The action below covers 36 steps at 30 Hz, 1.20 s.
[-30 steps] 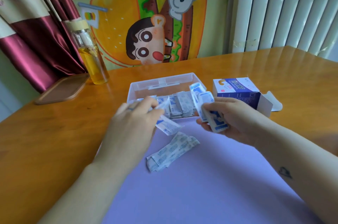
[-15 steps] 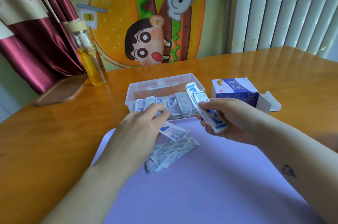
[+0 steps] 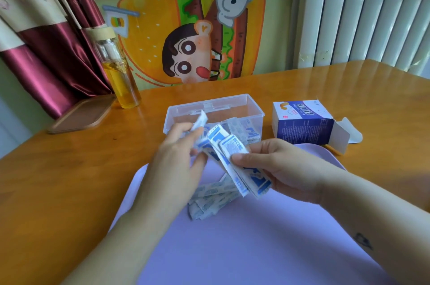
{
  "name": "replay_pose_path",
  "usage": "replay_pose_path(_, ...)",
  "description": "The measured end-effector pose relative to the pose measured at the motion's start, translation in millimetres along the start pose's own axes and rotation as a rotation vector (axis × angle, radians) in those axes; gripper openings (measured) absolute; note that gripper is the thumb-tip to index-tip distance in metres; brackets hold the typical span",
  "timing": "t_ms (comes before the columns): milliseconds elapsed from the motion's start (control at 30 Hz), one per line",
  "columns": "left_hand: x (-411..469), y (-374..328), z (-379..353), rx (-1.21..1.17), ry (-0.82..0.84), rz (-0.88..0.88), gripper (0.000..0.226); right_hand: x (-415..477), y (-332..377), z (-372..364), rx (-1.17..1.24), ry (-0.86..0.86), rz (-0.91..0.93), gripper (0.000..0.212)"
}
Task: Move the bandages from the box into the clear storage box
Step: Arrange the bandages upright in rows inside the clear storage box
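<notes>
**Both hands full of bandages**

Your left hand (image 3: 176, 156) is up at the near wall of the clear storage box (image 3: 232, 104), fingertips pinching 1 blurry bandage (image 3: 200, 121). Your right hand (image 3: 277, 168) grips a fanned stack of bandages (image 3: 235, 161), thumb on top. More wrapped strips (image 3: 246, 130) sit inside the clear box. A loose pile (image 3: 210, 199) lies on the purple mat (image 3: 256, 249). The blue carton (image 3: 304, 126) sits open just right of the clear box.

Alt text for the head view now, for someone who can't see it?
Right hand grips a stack of wrapped bandages while left hand pinches a single bandage by the clear storage box; loose bandages lie on the purple mat.
</notes>
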<state>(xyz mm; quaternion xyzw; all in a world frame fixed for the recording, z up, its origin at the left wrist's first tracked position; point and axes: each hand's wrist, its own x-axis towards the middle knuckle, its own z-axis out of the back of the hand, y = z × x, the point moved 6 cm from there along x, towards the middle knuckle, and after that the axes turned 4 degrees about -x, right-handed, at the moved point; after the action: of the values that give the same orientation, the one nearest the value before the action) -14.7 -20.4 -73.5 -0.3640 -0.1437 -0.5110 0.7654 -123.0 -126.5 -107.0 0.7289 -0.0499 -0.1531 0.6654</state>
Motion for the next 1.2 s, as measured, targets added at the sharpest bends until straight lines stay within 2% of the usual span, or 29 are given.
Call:
replay_pose_path(67,3.8,15.6,8.1,-0.215,-0.08,0.196,0.031,2.0,4.5,7.9,-0.021,-0.087,0.077,0.028)
replay_pose_path(100,5.1,21.8,7.2,-0.371,-0.055,0.319,0.03,2.5,5.6,11.0,-0.035,-0.12,0.106,0.032)
replay_pose_path(200,-3.5,12.9,-16.7,-1.047,0.214,0.588,0.044,5.3,3.8,12.0,-0.073,-0.146,0.142,0.037)
replay_pose_path(267,-7.9,-5.0,-27.1,-1.194,0.368,0.581,0.047,7.5,-0.5,7.3,-0.087,-0.106,0.136,0.035)
replay_pose_path(400,-17.1,-15.6,-40.4,-1.285,0.427,0.636,0.033,10.2,-5.4,-2.1,-0.023,-0.014,0.099,0.04)
replay_pose_path(467,-19.1,-15.8,-44.7,-1.331,0.428,0.668,0.03,10.4,-8.0,-1.8,0.025,-0.002,0.047,0.036)
replay_pose_path(600,-18.1,-10.0,-45.0,-1.282,0.359,0.692,0.025,12.2,-9.9,3.9,0.008,-0.091,0.039,0.032)
replay_pose_path(733,-17.7,-4.3,-43.8,-1.211,0.287,0.691,0.019,11.4,-9.2,12.6,-0.099,-0.237,0.069,0.014)
replay_pose_path(833,-17.6,-1.7,-43.3,-1.223,0.259,0.691,0.017,10.8,-8.3,14.4,-0.097,-0.251,0.07,0.01)
replay_pose_path(1000,-17.7,-6.2,-43.5,-1.21,0.296,0.646,0.02,14.2,-13.8,12.9,-0.051,-0.225,0.017,0.024)
replay_pose_path(1200,-20.5,-6.6,-48.3,-1.189,0.365,0.696,0.022,14.5,-12.1,17.6,-0.065,-0.296,0.001,0.023)
